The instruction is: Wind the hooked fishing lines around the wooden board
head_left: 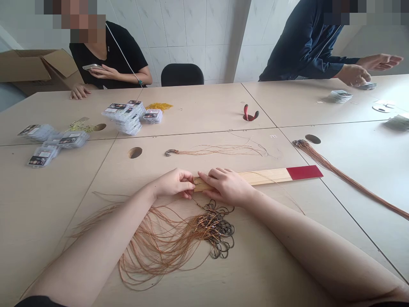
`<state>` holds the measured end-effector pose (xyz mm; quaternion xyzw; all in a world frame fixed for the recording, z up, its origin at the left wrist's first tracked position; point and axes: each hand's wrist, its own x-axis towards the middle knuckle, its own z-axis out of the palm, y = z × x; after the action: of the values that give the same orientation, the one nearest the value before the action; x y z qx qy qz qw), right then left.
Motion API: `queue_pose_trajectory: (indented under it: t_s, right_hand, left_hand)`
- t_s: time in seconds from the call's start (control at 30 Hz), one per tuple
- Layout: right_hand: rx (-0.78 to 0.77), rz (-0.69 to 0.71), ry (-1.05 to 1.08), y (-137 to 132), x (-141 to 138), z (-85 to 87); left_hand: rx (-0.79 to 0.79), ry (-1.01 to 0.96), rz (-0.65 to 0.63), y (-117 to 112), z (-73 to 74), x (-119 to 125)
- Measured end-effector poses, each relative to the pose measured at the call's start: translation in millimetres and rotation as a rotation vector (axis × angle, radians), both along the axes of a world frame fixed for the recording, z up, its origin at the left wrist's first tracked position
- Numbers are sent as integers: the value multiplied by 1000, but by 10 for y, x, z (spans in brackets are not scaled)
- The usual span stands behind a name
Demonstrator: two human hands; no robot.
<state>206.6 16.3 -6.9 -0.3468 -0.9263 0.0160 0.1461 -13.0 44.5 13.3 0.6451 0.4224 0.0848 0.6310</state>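
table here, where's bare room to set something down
Bare tabletop lies left of the hook bundle, below the packets; more between the yellow tassels and red-handled tool. Crowded around the left hand, right hand and wooden slats.

Snelled fishing hooks (pixel 220 228) lie at 6 o'clock on the table (pixel 198 111), wooden slat board (pixel 255 178) just beyond them under the left hand (pixel 174 183) and right hand (pixel 226 185). Second hook bundle (pixel 332 175) at 3 o'clock, packaged hook packs (pixel 124 117) at 10 o'clock, pliers (pixel 251 113) in a table hole (pixel 246 120) at 12 o'clock.
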Motion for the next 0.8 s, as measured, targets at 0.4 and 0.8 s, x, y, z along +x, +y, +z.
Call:
queue_pose_trajectory:
  t_s: [0.4,0.8]
  right_hand:
    - [6,-13,-7,1,-5,-16]
    - [11,-18,9,1,-7,5]
  left_hand:
    - [49,31,18,-31,-15,45]
    - [74,72,64,-52,-38,44]
